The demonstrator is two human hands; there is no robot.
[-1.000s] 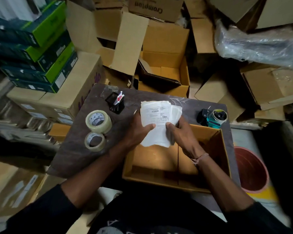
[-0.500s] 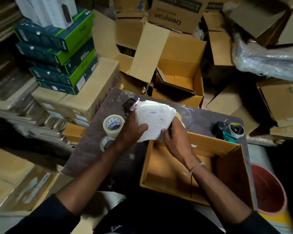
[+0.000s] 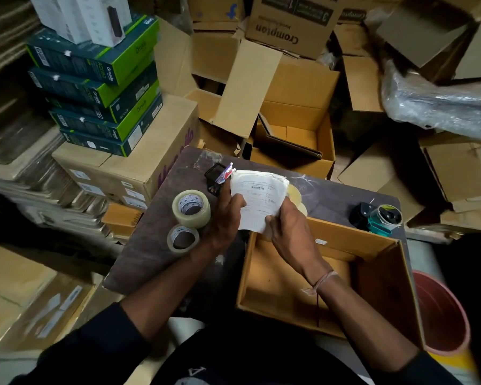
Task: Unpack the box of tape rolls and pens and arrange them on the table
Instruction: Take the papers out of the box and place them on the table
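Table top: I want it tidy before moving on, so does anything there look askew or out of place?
Only mildly: the pen holder leans, its pens tilted. Both tape rolls lie flat beside the left hand.

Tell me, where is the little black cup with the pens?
The black pen holder stands at the table's far edge, just behind the bigger tape roll and left of the held papers.

Clutter around the work table

Green and teal boxes (image 3: pixel 95 87) stack on a brown carton (image 3: pixel 128 168) at left; open empty cartons (image 3: pixel 295 129) crowd behind, a plastic-wrapped bundle (image 3: pixel 439 104) lies upper right, and a reddish bucket (image 3: pixel 442 315) stands lower right.
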